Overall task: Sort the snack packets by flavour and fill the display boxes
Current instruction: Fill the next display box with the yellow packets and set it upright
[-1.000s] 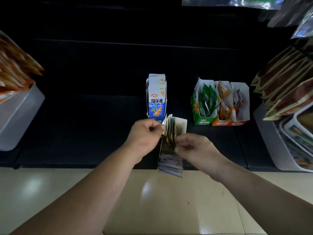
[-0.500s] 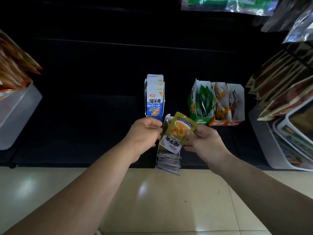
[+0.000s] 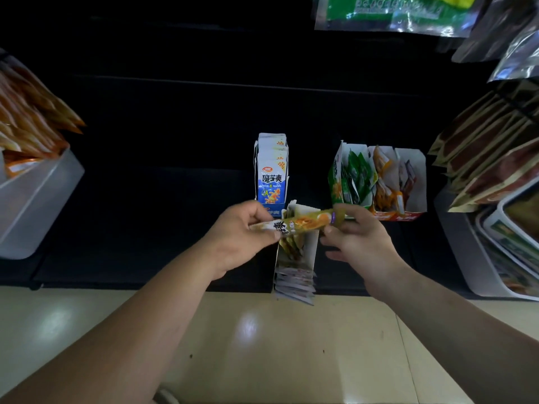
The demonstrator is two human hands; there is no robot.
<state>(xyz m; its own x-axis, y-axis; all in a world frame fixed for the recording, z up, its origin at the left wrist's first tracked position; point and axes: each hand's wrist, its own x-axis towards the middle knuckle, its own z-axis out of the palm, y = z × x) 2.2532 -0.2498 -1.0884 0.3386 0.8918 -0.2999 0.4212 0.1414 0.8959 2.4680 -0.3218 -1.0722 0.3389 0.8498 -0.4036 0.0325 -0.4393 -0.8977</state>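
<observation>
On the dark shelf point(image 3: 175, 214), at its front edge, a narrow display box point(image 3: 312, 246) of matte card, open on top, partly filled with glossy yellow sachets standing on edge. Directly above it, the yellow packet point(image 3: 303, 223): flat, thin foil, slippery-looking, long axis crosswise, left to right. Left hand point(image 3: 245, 234) pinching the white end, right hand point(image 3: 361, 249) pinching the purple end, both equally near. Probably needs turning upright before sliding in.

Left hand point(image 3: 245, 234), right hand point(image 3: 361, 246) and both forearms point(image 3: 151, 322) are bare.
</observation>
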